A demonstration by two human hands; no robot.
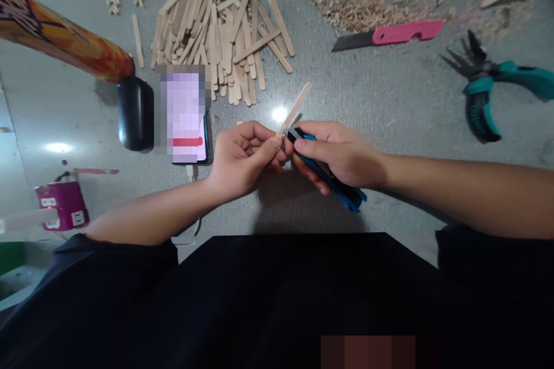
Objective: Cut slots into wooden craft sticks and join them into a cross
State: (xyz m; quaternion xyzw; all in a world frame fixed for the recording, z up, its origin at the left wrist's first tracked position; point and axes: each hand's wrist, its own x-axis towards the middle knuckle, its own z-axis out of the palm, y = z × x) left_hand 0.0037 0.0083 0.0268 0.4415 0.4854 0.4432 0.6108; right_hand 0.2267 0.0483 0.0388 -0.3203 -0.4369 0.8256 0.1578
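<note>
We take the phone (186,118) on the worktop (407,115) as our landmark. To its right, our left hand (236,155) has its thumb and fingers clamped on the lower end of a stick (298,105), whose rounded free end slants up, away from us and from the phone. Farther right of the phone, our right hand (346,153) has its fingers clamped around a blue tool (320,170), black end towards the stick; we cannot tell whether the two touch.

Just beyond the phone we see a heap of loose sticks (186,26). Well beyond it and to the right lie shavings (359,8), with a pink-handled knife (407,33) on their near side. Far to the phone's right, we find teal-and-black pliers (480,83), jaws apart.

Just left of the phone sits a black object (135,115), with an orange tube (64,34) farther left and beyond. Left of the phone and nearer us is a purple adapter (67,207). A white plug (191,172) meets the phone's near end.
</note>
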